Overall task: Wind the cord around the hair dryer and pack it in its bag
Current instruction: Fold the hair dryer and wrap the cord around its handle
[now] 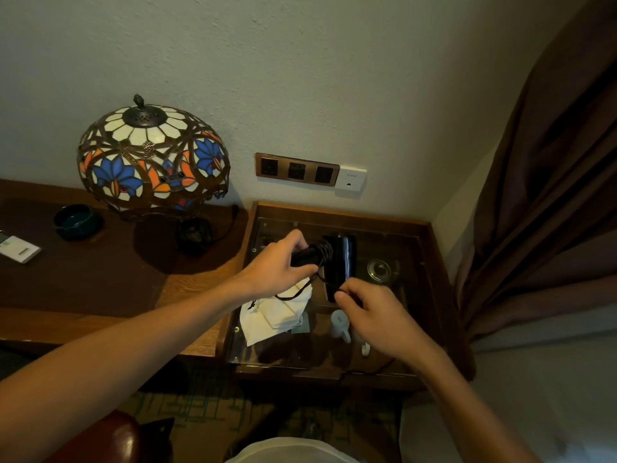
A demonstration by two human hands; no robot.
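Observation:
A black hair dryer is held above a glass-topped side table. My left hand grips its handle, where several turns of dark cord are wrapped. A loose loop of that cord hangs below the handle and runs to my right hand, which pinches it near the dryer's lower end. A white drawstring bag lies flat on the glass under my hands, partly hidden by my left wrist.
A stained-glass lamp and a dark green ashtray stand on the wooden desk at left. Wall sockets sit behind the table. White cups and a glass lid show under the glass. A brown curtain hangs at right.

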